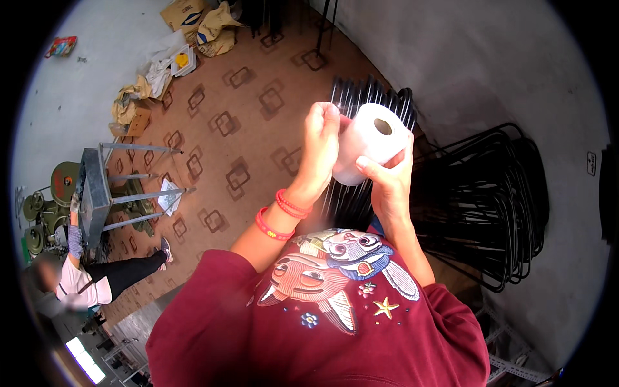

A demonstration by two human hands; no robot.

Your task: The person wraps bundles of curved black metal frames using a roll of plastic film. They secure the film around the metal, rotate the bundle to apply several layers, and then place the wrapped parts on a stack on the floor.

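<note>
A white roll of tape or film with a hollow core is held up in front of me. My right hand grips it from below, thumb across its side. My left hand, with red bands on the wrist, has its fingertips pinched at the roll's left edge. Both hands are raised above my maroon sweater with its cartoon print. Behind the roll stand stacks of black bent wire frames.
A brown patterned floor spreads to the left. A metal workbench with green machines stands at far left, another person beside it. Cardboard and bags lie at the top. A grey wall is on the right.
</note>
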